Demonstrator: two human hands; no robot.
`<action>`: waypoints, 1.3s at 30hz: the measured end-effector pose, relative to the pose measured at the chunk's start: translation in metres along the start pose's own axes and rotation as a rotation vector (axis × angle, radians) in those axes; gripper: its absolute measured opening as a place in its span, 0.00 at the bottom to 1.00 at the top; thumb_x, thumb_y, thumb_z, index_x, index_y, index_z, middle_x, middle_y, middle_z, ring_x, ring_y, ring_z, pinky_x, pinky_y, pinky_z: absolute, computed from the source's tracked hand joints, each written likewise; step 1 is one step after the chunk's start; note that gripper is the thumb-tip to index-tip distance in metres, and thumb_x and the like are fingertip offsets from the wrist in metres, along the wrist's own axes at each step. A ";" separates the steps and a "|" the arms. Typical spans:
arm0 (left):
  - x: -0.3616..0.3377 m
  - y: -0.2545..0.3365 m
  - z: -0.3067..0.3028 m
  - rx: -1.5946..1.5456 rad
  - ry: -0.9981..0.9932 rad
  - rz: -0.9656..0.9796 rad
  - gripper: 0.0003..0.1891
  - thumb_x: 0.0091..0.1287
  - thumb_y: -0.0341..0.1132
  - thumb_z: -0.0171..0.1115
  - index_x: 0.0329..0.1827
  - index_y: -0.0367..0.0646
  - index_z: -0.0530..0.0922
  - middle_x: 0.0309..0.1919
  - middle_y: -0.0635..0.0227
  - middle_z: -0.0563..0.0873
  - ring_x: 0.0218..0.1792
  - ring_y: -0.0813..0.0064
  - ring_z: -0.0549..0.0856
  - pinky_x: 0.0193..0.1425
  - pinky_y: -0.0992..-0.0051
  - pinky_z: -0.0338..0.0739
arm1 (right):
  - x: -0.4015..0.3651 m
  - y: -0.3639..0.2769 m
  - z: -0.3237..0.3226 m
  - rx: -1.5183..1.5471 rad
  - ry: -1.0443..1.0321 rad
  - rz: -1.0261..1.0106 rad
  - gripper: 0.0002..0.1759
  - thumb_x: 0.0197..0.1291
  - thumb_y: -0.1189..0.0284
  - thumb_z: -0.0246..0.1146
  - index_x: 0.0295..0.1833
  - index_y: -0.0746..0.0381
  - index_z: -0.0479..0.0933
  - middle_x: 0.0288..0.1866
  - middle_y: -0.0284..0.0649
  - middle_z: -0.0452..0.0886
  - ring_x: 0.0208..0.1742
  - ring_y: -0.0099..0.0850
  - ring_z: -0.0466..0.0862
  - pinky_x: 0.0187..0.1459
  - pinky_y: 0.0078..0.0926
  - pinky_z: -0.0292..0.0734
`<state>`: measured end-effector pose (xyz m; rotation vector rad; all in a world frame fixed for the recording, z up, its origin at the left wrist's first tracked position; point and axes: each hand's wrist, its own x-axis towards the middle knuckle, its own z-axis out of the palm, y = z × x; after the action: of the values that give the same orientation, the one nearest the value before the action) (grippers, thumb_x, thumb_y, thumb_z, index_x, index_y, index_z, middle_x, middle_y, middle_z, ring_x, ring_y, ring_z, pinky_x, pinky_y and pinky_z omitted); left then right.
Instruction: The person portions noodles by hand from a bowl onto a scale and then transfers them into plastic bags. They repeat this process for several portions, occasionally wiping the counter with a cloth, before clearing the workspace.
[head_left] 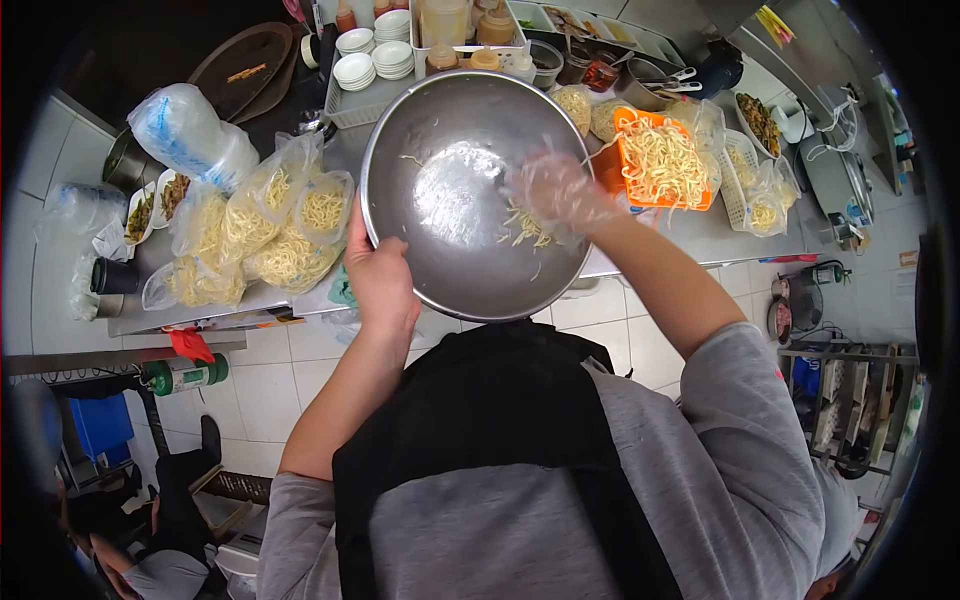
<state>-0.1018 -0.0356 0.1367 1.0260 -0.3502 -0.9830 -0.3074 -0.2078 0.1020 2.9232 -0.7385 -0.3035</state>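
A large steel mixing bowl (440, 250) is tilted toward me over the counter's front edge. My left hand (380, 280) is bare and grips its rim on the left side, thumb on the near face. Inside the bowl, on the right, is my right hand (565, 195) in a clear plastic glove, its fingers blurred by motion. Just below those fingers lie a few loose noodle strands (530, 228). Close by on the right stands an orange basket (625, 150) heaped with pale noodles (665, 165).
Bags of portioned noodles (285, 225) crowd the counter at left. Small white bowls (355, 70) and sauce bottles (495, 27) stand behind the steel bowl. Farther right is a white basket (735, 205) with bagged noodles. A person (175, 560) is at lower left.
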 end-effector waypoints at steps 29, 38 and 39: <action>0.007 -0.036 -0.024 1.043 0.490 0.796 0.35 0.61 0.22 0.56 0.75 0.44 0.64 0.63 0.56 0.75 0.62 0.55 0.76 0.68 0.60 0.70 | -0.121 0.123 -0.097 0.534 0.759 0.261 0.08 0.66 0.71 0.65 0.44 0.65 0.84 0.32 0.45 0.84 0.33 0.38 0.83 0.37 0.33 0.78; 0.051 -0.106 0.152 1.493 -0.494 0.703 0.26 0.62 0.41 0.67 0.64 0.49 0.78 0.68 0.56 0.73 0.67 0.50 0.72 0.70 0.56 0.67 | -0.140 0.114 -0.090 0.063 0.408 0.181 0.21 0.73 0.53 0.55 0.54 0.57 0.82 0.56 0.43 0.82 0.60 0.42 0.78 0.66 0.42 0.70; 0.056 -0.113 0.163 1.589 -0.501 0.704 0.23 0.62 0.42 0.67 0.61 0.50 0.80 0.68 0.56 0.74 0.66 0.49 0.73 0.70 0.56 0.67 | -0.139 0.120 -0.092 0.063 0.341 0.171 0.21 0.73 0.54 0.55 0.56 0.57 0.82 0.60 0.43 0.81 0.64 0.41 0.76 0.66 0.42 0.70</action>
<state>-0.2371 -0.1894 0.1141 1.7983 -1.9556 -0.1134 -0.4618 -0.2407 0.2335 2.8303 -0.9435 0.2329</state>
